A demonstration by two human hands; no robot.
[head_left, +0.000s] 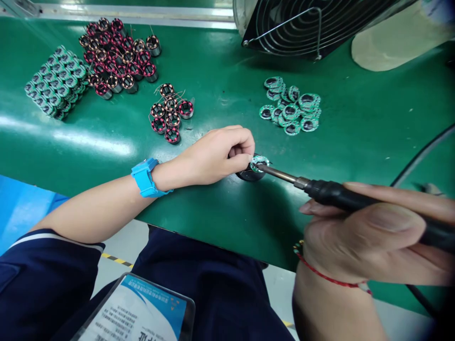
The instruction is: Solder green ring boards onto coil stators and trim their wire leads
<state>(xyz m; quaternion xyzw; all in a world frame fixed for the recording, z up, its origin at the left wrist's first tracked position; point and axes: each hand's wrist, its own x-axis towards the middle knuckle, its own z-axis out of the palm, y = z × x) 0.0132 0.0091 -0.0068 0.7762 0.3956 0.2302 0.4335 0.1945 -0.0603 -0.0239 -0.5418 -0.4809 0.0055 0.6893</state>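
My left hand (216, 154) is curled with fingers pressed together, steadying a small coil with a green ring board (255, 168) on the green table (213, 208). A blue wrist strap (145, 177) is on that arm. My right hand (369, 234) grips a black soldering iron (341, 196); its metal tip touches the ring board on top of the coil.
A small group of wound coils (169, 112) and a bigger cluster (119, 57) lie at the back left, beside stacked green-topped parts (57, 80). A pile of green ring boards (292, 106) lies right of centre. A fan grille (305, 23) stands behind. A black cable (423, 151) crosses at right.
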